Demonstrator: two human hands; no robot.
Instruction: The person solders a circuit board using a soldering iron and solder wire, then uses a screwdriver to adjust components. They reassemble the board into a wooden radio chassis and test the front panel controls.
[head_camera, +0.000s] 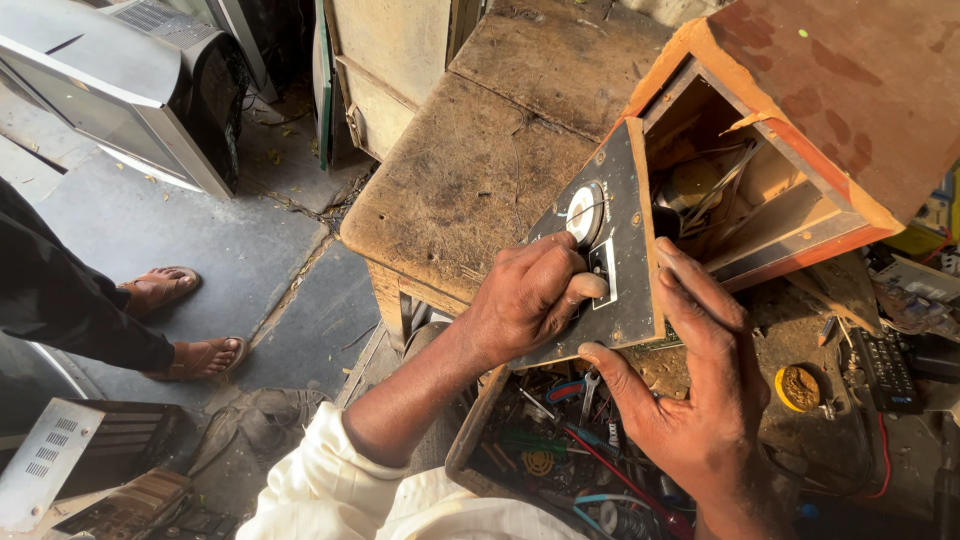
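Cream cloth sleeve (330, 485) nearest, leading up to the left hand (530, 295), whose fingers are curled around a small switch on the dark rectangular front panel (625, 250) of an orange wooden box (800, 100). Opposite it, the right hand (700, 390) is spread, thumb under the panel's lower edge and fingers flat along its side, holding it tilted off the open box on the worn wooden bench (470, 180). Below lies an open drawer of tangled tools and wires (560, 440). Someone's sandalled feet (185, 320) stand well apart on the floor, near a grey old television set (120, 90).
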